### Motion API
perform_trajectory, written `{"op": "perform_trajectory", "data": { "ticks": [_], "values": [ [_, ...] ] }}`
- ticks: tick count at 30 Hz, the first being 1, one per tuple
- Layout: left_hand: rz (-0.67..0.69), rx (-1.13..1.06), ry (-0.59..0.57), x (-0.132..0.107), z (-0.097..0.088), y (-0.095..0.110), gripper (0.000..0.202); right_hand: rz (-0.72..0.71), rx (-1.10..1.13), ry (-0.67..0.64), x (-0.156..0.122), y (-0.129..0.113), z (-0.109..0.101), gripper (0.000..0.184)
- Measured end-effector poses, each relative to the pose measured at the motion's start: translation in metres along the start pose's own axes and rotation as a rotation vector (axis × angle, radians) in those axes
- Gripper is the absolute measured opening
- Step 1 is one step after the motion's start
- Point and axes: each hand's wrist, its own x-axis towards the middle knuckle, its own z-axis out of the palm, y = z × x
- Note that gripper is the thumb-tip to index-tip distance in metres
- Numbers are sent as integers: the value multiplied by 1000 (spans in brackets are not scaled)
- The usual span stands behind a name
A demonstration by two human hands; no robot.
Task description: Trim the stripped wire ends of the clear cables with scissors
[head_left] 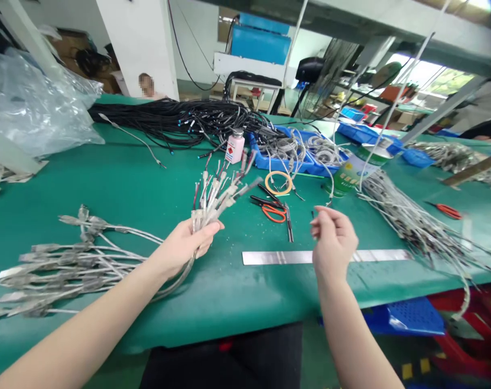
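Note:
My left hand (194, 237) is closed around a bundle of cables (210, 202), grey-white leads whose stripped ends with thin coloured wires fan upward. Their other ends, with clear plastic plugs (75, 265), lie spread over the left of the green mat. My right hand (333, 235) is raised above a metal ruler (275, 257), its fingers pinched together. Something small and dark shows by those fingertips, too small to name. Between the hands lie orange-handled scissors (274, 210), a thin metal tool (289, 224) and a roll of yellow tape (278, 182).
Black cables (156, 124) are piled at the back, near a pink bottle (234, 147). Blue trays (283, 159) hold coiled grey cables. A green can (350, 173) stands beside another cable bundle (411, 216) on the right. Plastic bags (38, 102) sit at far left. A person (147, 85) is behind the table.

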Motion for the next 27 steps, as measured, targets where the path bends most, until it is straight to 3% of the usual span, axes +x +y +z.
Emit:
{"op": "perform_trajectory", "data": {
  "ticks": [4,6,8,11,17,21,25,27],
  "values": [
    [-5,-311,50,-1,2,-7,29,109,108,-636,-24,-39,50,21],
    [-25,-414,49,-3,5,-10,27,139,175,-795,-33,-51,76,22],
    [-49,-500,48,-6,8,-13,27,170,239,-856,-39,-55,97,21],
    [-74,-612,77,-8,11,-13,27,235,310,-867,-44,-53,112,24],
    [-151,-793,212,-6,20,-12,24,400,369,-845,-50,-37,111,35],
    [-225,-890,283,-2,14,-13,19,470,362,-847,-49,-31,107,37],
    [-244,-968,251,1,0,-8,33,518,340,-1041,-49,-33,102,35],
    [-253,-962,208,2,-3,-6,27,544,321,-1190,-53,-34,101,34]
  ]
}}
